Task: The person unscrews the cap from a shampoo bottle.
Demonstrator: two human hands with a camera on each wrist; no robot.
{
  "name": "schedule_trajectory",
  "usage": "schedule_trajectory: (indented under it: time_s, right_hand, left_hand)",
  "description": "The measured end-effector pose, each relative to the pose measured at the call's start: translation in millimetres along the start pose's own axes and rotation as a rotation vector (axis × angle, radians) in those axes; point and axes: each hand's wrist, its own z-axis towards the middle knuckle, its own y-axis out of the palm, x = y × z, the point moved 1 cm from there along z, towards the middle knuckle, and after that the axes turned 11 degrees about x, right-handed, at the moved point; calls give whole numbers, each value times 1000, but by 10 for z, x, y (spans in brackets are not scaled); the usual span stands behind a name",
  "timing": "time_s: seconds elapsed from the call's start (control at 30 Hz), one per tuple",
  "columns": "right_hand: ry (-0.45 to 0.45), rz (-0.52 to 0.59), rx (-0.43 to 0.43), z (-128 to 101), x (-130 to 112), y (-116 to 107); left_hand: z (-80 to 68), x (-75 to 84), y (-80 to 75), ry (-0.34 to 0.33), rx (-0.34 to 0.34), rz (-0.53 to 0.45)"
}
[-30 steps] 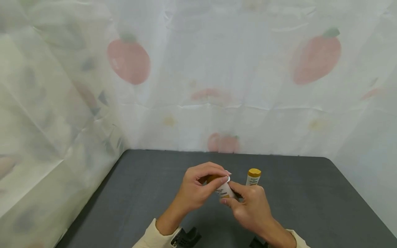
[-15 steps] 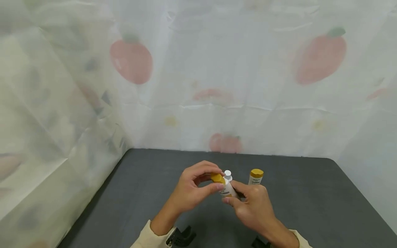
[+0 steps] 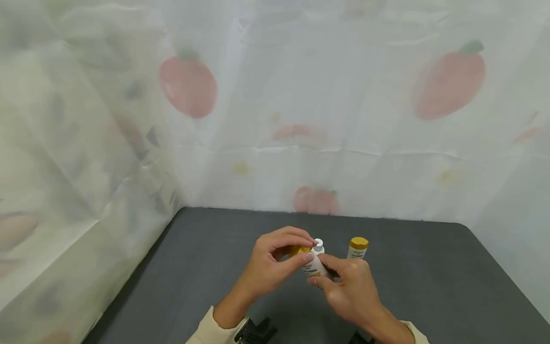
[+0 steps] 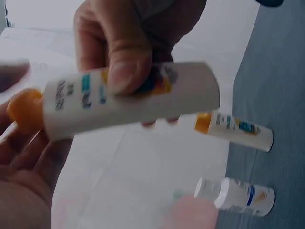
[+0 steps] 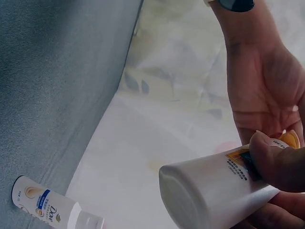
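Note:
My right hand point(image 3: 350, 284) grips the body of a white bottle point(image 4: 186, 93), thumb across its printed label. The bottle is tilted, with its yellow cap point(image 4: 27, 110) toward my left hand point(image 3: 268, 260). That hand curls its fingers round the cap, partly hiding it in the head view. In the left wrist view its thumb is blurred above the cap. Beyond the hands stand a second yellow-capped bottle point(image 3: 358, 248) and a white-capped Dove bottle point(image 5: 43, 202). My left fingertips overlap the Dove bottle in the head view.
The dark grey table point(image 3: 223, 239) has a rounded far edge. A pale curtain point(image 3: 343, 95) printed with red fruit hangs behind it and along the left. Black straps point(image 3: 255, 329) sit at the wrists.
My left fingers opened away from the yellow cap half a second ago and have closed in round it again. The right hand keeps its hold on the bottle; the head view has shifted slightly.

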Motion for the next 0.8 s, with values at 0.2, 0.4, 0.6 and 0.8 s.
schedule_trajectory:
  time_s: [0.2,0.4,0.6,0.8]
  right_hand:
    - [53,4,-5,7,-1,-6]
    - [39,-20,8,-7,0,-11]
    - [22,-16,-10,-25,-1,-1]
    - [75,-13,-16,-7,-2,-11]
  left_hand:
    - [-44,12,-115,-94,-77,8]
    - [-31,3,-105,-109,-29,95]
    - [18,10,-59,-24,-33,67]
    - [25,38,-92,-10,-83,94]
